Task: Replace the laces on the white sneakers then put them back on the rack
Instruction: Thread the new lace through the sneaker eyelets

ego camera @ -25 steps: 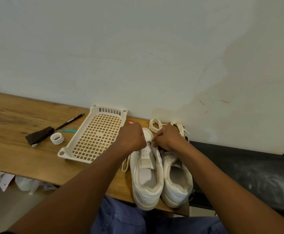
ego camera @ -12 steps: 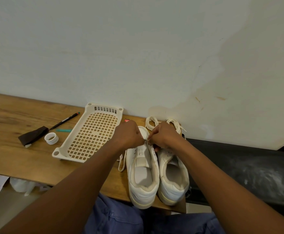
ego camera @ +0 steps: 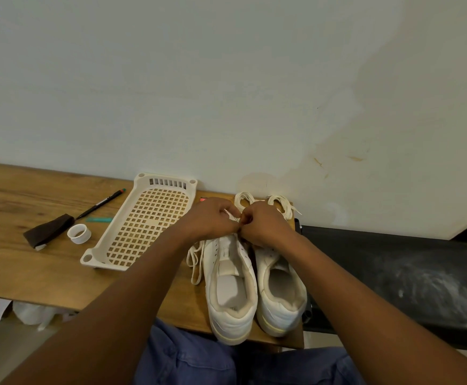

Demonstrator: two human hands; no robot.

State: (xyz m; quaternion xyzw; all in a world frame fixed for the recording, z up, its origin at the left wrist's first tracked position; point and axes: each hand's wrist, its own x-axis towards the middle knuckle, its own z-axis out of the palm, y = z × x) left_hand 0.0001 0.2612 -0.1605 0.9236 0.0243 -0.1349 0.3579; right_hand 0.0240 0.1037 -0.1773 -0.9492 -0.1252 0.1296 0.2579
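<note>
Two white sneakers stand side by side at the wooden table's near right edge, heels overhanging blue-trousered knees, a loose lace trailing on their left. Over their toes the left hand and right hand meet, both pinching a lace end. A perforated tray lies just left; farther left sit a tape roll, dark cloth and pen, with spare laces against the far wall and a black surface on the right.

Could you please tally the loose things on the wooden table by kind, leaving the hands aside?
White sneakers: 2
Plastic tray: 1
Pens: 2
Tape roll: 1
Dark cloth: 1
Spare lace bundles: 2
Total: 9
</note>
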